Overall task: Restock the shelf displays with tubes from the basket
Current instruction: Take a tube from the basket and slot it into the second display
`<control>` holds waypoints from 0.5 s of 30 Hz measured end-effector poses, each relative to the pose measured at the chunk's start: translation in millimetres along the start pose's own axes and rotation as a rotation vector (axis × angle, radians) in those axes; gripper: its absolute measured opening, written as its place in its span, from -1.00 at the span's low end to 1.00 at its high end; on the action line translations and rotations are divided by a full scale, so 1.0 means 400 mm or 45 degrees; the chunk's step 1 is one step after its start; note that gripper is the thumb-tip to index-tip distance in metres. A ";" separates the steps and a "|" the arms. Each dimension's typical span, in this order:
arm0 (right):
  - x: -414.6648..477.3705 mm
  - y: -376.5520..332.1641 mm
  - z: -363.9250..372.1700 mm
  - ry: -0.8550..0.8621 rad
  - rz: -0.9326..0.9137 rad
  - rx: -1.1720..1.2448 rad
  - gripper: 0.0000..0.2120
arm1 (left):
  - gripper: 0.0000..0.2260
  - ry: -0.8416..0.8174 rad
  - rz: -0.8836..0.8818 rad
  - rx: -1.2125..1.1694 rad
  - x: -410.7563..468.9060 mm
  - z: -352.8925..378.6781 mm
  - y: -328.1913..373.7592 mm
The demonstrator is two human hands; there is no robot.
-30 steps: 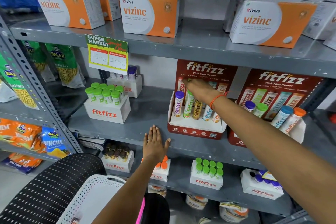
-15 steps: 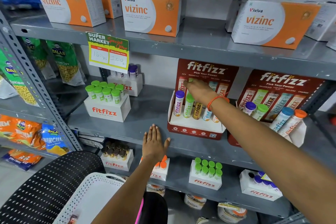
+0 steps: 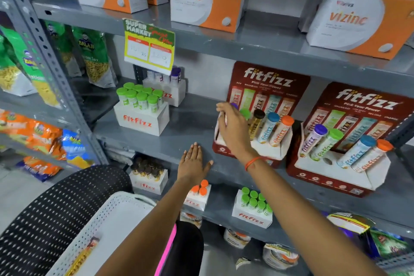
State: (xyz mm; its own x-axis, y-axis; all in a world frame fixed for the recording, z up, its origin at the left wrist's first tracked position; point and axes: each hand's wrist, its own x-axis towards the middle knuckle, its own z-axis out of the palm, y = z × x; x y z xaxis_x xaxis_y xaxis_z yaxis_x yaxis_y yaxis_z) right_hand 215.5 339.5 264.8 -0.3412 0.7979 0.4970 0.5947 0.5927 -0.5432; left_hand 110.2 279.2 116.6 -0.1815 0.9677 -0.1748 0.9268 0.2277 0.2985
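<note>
Compared with half a second earlier, the right hand (image 3: 233,132) has been drawn back from the backing card of the left red display (image 3: 246,152) and lowered to its left end, where the fingers are now curled around the purple-capped tube (image 3: 234,106); only the cap and a sliver of the white body are seen past the fingers, so whether the tube is seated in its slot or lifted cannot be told. The camera has also been brought nearer and tilted, so the shelving is seen larger. The left hand (image 3: 193,163) is kept where it was, laid flat with fingers spread on the front edge of the middle shelf (image 3: 156,141), holding nothing. Just right of the held tube, a green-capped tube (image 3: 245,113), a brown-capped tube (image 3: 257,119), a blue-capped tube (image 3: 270,126) and an orange-capped tube (image 3: 282,131) are seen leaning in a row in the same display. The right red display (image 3: 336,172) is stocked with four tubes, and an open hole (image 3: 327,161) is visible between its green and blue ones. The white basket (image 3: 94,231) is seen at the lower left, below the left forearm, with one yellowish tube (image 3: 84,255) lying in it, well apart from both hands.
</note>
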 end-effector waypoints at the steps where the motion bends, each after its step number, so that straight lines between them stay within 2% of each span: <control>1: -0.017 -0.007 0.016 0.025 -0.011 0.061 -0.77 | -0.38 0.031 0.046 -0.011 0.011 -0.016 0.003; 5: -0.047 0.000 0.057 0.081 0.107 0.189 -0.79 | -0.46 0.267 0.253 -0.086 0.027 -0.080 0.049; 7: -0.073 -0.003 0.099 0.064 0.182 0.230 -0.80 | -0.45 0.330 0.248 -0.114 -0.011 -0.092 0.022; 10: -0.180 -0.082 0.285 -0.229 0.204 0.333 -0.77 | -0.56 0.435 -0.062 -0.126 -0.151 -0.015 -0.179; 12: -0.257 -0.126 0.393 -0.392 0.213 0.371 -0.76 | -0.56 0.490 -0.256 -0.132 -0.256 0.035 -0.297; 15: -0.360 -0.184 0.527 -0.634 0.227 0.417 -0.80 | -0.52 0.457 -0.569 -0.170 -0.394 0.106 -0.433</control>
State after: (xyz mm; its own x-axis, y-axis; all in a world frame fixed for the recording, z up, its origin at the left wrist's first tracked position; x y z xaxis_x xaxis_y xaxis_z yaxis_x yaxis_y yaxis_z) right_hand 67.5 204.0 90.6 -0.6026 0.7966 0.0475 0.4462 0.3857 -0.8075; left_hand -7.8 82.6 52.7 -0.6664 0.7455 0.0104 0.6896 0.6110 0.3887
